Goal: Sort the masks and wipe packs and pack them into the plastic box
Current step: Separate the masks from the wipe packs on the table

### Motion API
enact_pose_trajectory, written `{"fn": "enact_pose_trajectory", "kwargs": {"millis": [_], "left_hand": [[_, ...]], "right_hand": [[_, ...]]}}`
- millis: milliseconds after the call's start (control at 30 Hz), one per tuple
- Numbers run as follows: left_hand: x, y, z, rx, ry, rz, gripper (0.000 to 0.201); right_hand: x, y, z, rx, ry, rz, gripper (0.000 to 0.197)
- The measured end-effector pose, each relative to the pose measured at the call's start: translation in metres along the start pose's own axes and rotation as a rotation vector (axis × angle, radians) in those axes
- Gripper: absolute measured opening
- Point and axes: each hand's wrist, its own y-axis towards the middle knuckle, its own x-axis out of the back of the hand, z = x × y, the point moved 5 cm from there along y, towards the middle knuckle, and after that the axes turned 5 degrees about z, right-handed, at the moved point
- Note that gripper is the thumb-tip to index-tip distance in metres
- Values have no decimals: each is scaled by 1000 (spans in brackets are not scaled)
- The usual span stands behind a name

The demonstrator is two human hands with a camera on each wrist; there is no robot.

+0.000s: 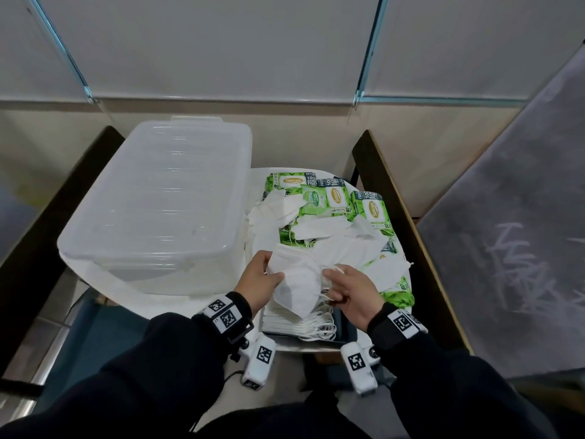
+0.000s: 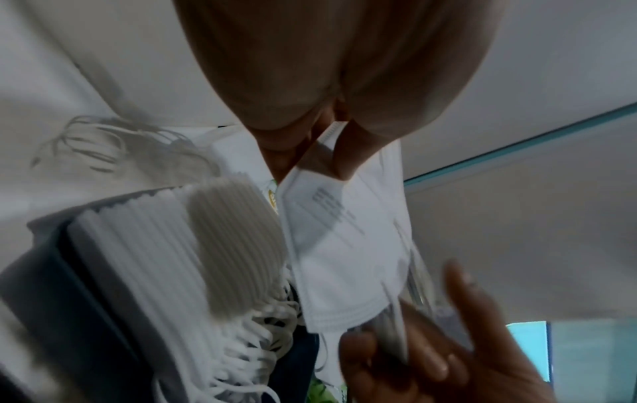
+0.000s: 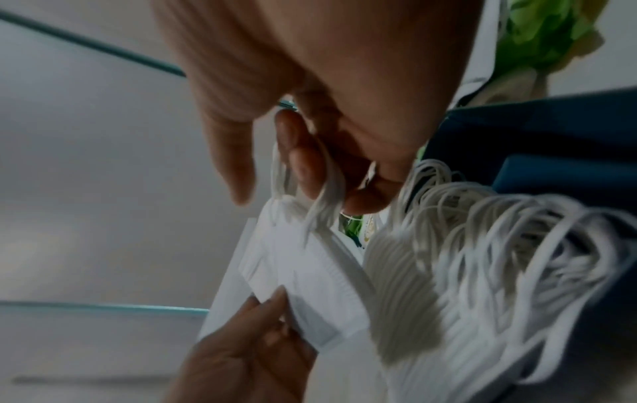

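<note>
A: What have the hands got?

B: The left hand point(image 1: 258, 282) pinches one edge of a folded white fabric mask point(image 1: 296, 288), thumb on top. The right hand point(image 1: 351, 291) has its fingers curled around the mask's white ear loops point(image 3: 322, 196) at the opposite edge. So both grip the same mask, held just above the neat stack of white folded masks point(image 1: 285, 321).

A: How should it go down?

B: I'd square it flat over the stack, loops to the same side as the others (they already tangle there), and release only once edges line up.

A: And around the stack?

B: Beyond the stack lies the loose heap: more white masks point(image 1: 319, 228) over green wipe packs point(image 1: 338, 198). Left of the stack stands the clear plastic box point(image 1: 158, 201) with its lid on, so nothing is packed yet. Dark wooden rails point(image 1: 395, 201) close in on the right; free room looks tight, mostly upward.
</note>
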Motion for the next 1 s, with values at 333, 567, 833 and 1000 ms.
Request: {"fn": "enact_pose_trajectory", "kwargs": {"millis": [333,567,833,1000], "left_hand": [[1,-18,-28,-301,598,228,59],[7,-9,-32,-358,943,353,34],[35,-10,-13,-223,912,318,27],[51,-18,12,-14,596,277,9]], "right_hand": [[6,-12,-10,58,-346,-30,11],[6,-12,-9,30,-361,-13,20],[26,-5,7,-80,-172,-39,15],[11,3,15,-33,-205,2,28]]}}
